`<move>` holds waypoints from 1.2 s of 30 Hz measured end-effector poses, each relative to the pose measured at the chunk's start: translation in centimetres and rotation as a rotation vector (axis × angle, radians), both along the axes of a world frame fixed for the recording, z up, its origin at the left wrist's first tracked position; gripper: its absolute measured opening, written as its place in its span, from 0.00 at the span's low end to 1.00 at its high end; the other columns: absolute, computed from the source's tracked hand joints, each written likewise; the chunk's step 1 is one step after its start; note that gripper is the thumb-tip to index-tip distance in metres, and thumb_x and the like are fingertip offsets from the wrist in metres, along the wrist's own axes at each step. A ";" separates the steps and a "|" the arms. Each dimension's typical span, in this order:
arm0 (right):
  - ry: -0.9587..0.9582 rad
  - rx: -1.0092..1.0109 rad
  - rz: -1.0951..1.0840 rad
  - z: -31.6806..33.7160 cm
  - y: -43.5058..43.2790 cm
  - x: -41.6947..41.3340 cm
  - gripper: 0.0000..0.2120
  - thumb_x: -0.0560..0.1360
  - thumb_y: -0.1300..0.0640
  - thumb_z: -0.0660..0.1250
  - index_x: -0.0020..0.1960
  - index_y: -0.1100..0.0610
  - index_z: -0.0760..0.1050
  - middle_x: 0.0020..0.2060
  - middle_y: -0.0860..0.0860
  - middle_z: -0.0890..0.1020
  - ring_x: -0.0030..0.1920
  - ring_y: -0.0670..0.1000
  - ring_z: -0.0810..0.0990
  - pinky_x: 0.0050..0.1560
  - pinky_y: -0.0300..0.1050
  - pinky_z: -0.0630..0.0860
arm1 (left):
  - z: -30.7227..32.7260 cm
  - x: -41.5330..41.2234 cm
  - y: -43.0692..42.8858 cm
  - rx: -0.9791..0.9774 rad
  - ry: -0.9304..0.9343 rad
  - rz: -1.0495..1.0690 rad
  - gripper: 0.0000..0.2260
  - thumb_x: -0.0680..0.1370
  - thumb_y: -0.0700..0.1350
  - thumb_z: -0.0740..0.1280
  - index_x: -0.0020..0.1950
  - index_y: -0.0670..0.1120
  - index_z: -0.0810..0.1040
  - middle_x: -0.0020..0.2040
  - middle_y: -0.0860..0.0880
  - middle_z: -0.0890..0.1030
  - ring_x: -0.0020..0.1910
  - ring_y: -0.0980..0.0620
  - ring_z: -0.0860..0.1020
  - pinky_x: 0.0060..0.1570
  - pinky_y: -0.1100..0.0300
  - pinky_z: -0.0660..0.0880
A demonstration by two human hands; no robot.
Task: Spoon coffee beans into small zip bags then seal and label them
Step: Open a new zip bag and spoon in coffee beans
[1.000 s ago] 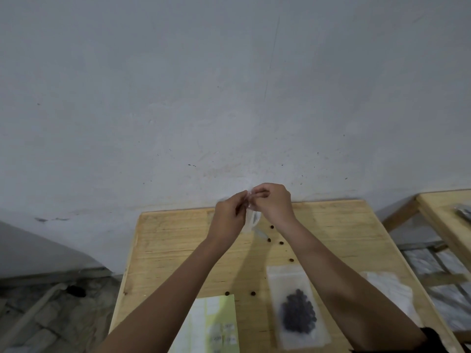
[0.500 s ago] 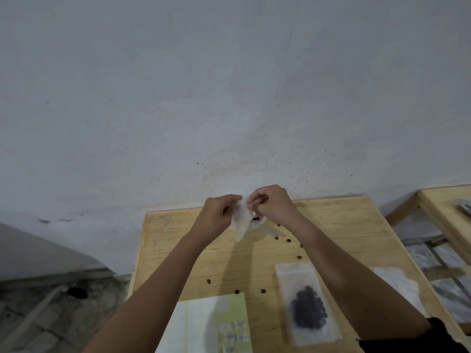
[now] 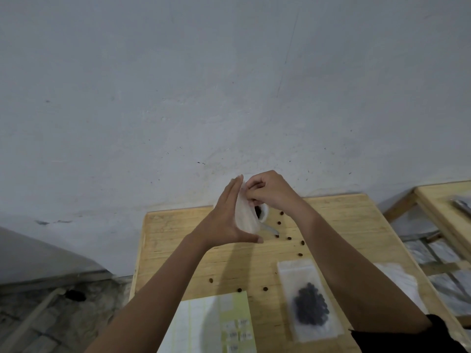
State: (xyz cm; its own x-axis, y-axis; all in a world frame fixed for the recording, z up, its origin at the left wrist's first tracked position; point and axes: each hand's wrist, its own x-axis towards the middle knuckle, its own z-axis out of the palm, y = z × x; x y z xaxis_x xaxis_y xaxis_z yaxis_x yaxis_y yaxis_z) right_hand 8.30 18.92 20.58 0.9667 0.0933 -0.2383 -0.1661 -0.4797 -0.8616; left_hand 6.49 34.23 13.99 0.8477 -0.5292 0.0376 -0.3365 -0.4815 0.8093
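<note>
A small clear zip bag is held up above the far part of the wooden table. My left hand lies flat against its left side, fingers straight, thumb under its bottom edge. My right hand pinches the bag's top edge. Behind the bag stands a white cup with dark coffee beans inside, and a spoon lies beside it. A filled zip bag of beans lies flat near my right forearm. A label sheet lies at the near edge.
Several loose beans are scattered across the table. A pile of clear bags lies at the right edge. A grey wall rises just behind the table. A second wooden table stands to the right.
My left hand has opened from a pinch on the bag's top to a flat palm against its side. The bag has swung up and turned edge-on. The right hand keeps its pinch.
</note>
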 end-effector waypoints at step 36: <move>-0.060 -0.384 -0.228 -10.5 -4.3 -1.7 0.09 0.74 0.59 0.67 0.52 0.61 0.77 0.51 0.57 0.78 0.51 0.53 0.77 0.51 0.40 0.72 | -6.4 -0.1 3.0 0.153 0.077 0.203 0.39 0.65 0.56 0.76 0.71 0.53 0.62 0.66 0.54 0.67 0.64 0.55 0.64 0.59 0.59 0.65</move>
